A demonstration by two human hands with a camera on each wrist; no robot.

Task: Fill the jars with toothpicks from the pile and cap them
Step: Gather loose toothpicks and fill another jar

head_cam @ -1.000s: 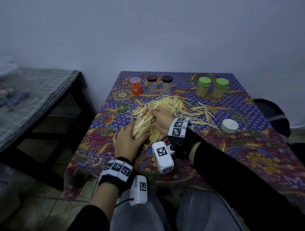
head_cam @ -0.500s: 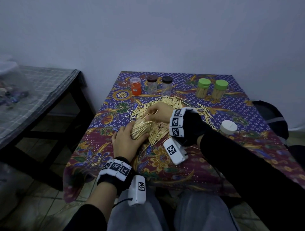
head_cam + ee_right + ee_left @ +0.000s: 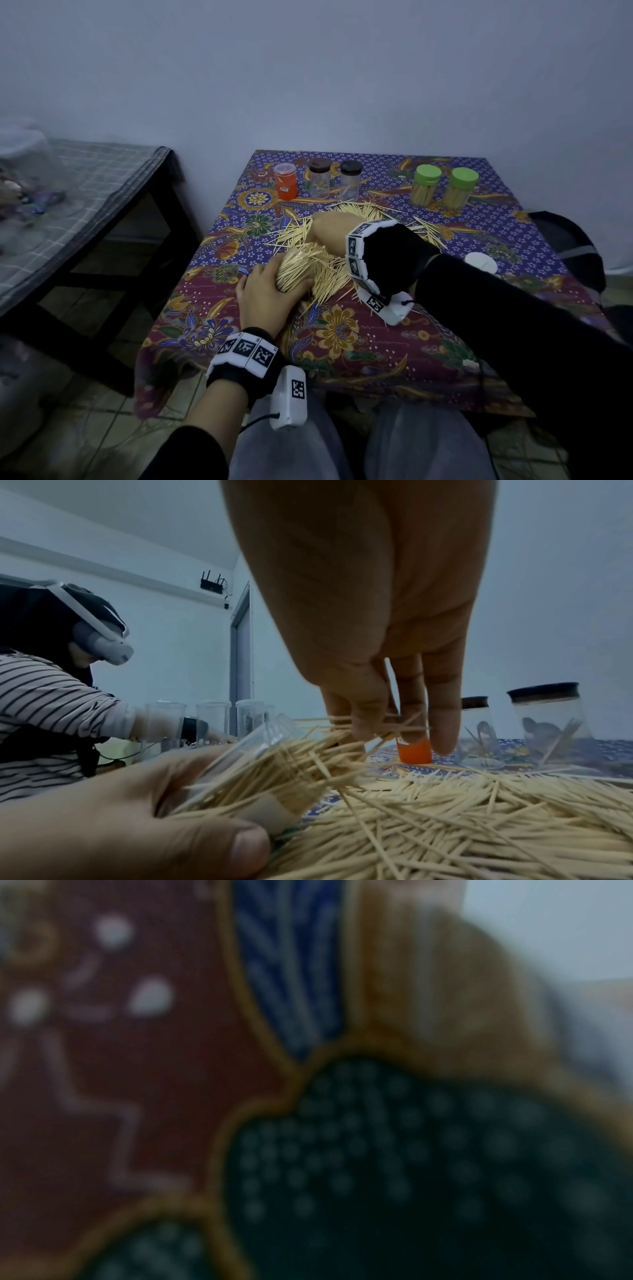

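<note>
While your left hand (image 3: 265, 298) grips the clear jar (image 3: 260, 746) tilted on its side at the near edge of the pile (image 3: 346, 240), with its mouth turned toward the heap, your right hand (image 3: 334, 233) is pinching a small bunch of toothpicks (image 3: 373, 725) just above and beyond that mouth. So both hands are busy and close together: the left curled round the jar, the right closed on sticks. The jar looks nearly packed already, with many sticks poking out past the rim.

To do this step well, line the pinched sticks up with the jar's axis before you feed them; several in your fingers (image 3: 363, 715) lie crosswise, and those would likely jam at the rim. Keep the mouth low against the heap so strays fall back onto the flowered tablecloth (image 3: 342, 339) and not the floor. Before capping, I would tap the protruding ends inward, as a lid will probably not seat over them. The white cap (image 3: 481, 263) lies well to your right on the cloth.

At the far edge, two green-lidded jars (image 3: 442, 186) stand filled; two dark-lidded jars (image 3: 334, 180) and the orange jar (image 3: 286, 181) stand nearly empty or unclear. The left wrist view shows only blurred cloth
</note>
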